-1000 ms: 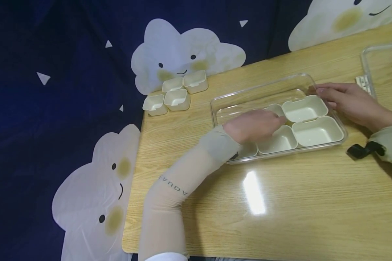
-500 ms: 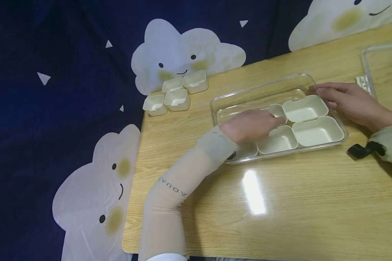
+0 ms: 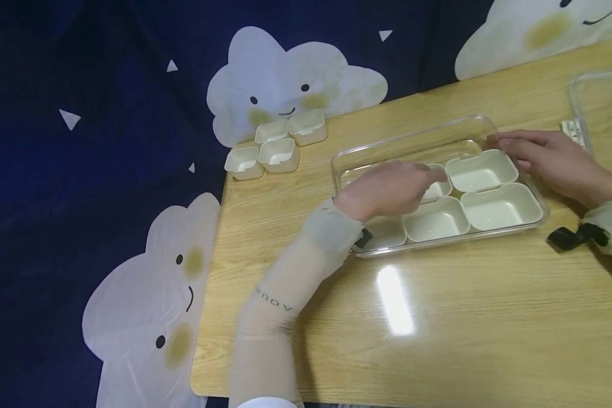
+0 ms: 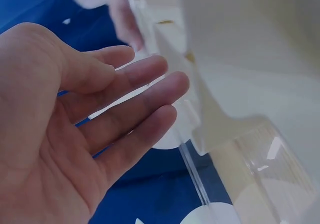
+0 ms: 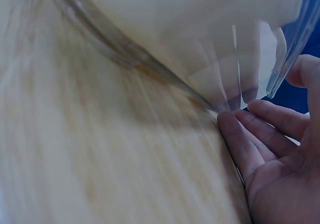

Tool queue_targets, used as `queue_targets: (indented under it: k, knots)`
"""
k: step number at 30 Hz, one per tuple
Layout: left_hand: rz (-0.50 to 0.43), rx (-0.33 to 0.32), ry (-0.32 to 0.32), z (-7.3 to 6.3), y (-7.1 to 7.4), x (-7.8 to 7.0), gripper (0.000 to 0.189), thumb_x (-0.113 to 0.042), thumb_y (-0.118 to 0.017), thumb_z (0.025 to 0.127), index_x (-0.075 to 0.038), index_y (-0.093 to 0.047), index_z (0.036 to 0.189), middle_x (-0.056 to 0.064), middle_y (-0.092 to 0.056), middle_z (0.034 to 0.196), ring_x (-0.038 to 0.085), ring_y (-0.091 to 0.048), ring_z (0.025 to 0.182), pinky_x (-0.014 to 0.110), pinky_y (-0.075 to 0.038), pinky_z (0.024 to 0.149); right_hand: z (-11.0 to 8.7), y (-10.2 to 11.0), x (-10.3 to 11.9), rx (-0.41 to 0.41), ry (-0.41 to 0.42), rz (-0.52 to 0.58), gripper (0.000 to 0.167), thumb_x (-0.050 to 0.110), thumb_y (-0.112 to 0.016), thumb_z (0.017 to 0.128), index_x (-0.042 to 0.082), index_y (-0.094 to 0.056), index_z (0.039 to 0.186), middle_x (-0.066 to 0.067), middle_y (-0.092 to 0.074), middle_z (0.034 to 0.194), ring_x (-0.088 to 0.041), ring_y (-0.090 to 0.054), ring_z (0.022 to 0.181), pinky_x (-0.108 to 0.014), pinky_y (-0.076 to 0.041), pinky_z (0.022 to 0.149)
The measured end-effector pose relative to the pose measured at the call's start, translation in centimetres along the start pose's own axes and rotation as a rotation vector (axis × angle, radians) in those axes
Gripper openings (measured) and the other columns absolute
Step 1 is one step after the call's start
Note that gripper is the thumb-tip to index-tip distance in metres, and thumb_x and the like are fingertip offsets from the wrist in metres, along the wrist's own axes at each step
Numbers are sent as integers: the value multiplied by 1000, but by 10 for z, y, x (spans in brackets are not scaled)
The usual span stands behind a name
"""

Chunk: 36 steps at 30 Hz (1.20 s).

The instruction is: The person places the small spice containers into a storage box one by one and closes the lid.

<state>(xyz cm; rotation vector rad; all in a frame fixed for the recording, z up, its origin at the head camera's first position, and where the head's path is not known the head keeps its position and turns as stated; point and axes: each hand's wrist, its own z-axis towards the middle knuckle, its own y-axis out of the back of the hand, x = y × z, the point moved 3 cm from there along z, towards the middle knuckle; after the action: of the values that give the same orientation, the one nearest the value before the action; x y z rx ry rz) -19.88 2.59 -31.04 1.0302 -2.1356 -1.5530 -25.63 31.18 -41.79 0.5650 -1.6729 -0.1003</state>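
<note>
A clear plastic box point(image 3: 413, 246) stands on the table with several cream cups inside. My left hand point(image 3: 387, 190) hovers over its left part, hiding some of the inside. In the left wrist view its fingers point(image 4: 150, 96) are loosely extended and hold nothing. Beyond the fingertips are the pale walls of the cups. A small cup point(image 3: 438, 181) lies just past the left fingertips, beside two larger cups point(image 3: 481, 170) at the right end. My right hand point(image 3: 561, 158) rests against the box's right end. In the right wrist view its straight fingers point(image 5: 240, 139) touch the outer wall.
Several more cream cups point(image 3: 277, 156) are grouped at the table's back left corner. A clear lid point(image 3: 575, 96) lies at the far right, with a small white patterned piece point(image 3: 572, 131) by its edge. A dark blue curtain point(image 3: 132, 130) with cloud prints borders the table point(image 3: 438, 340).
My left hand has drawn back slightly to the left and lifted from the small cup, which now shows more. The right hand keeps its place at the box's end.
</note>
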Motion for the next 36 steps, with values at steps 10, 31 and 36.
queue_targets:
  k: [10,31,36]
  knots:
    - [-90,-271,-31,-33,13,17,45,-15,-39,109,-23,-51,151,-6,-67,139,4,-62,126,22,-47,110,0,4,3,6,-52,-60,62,55,-49,104,25,-43,158,30,-53,148,28,-51,106,0,-43,79]
    - [-198,-699,119,-76,18,92,44,-4,-39,104,-11,-62,141,5,-78,115,15,-73,99,30,-53,83,-4,4,-1,4,-12,64,58,43,-51,107,14,-43,157,35,-65,127,24,-59,104,-3,-49,81]
    - [-242,-740,290,-90,5,130,42,-4,-42,103,-10,-65,138,8,-79,112,19,-73,93,34,-52,78,-1,-1,-3,19,8,110,56,37,-53,108,11,-44,157,34,-68,123,21,-62,105,-4,-50,83]
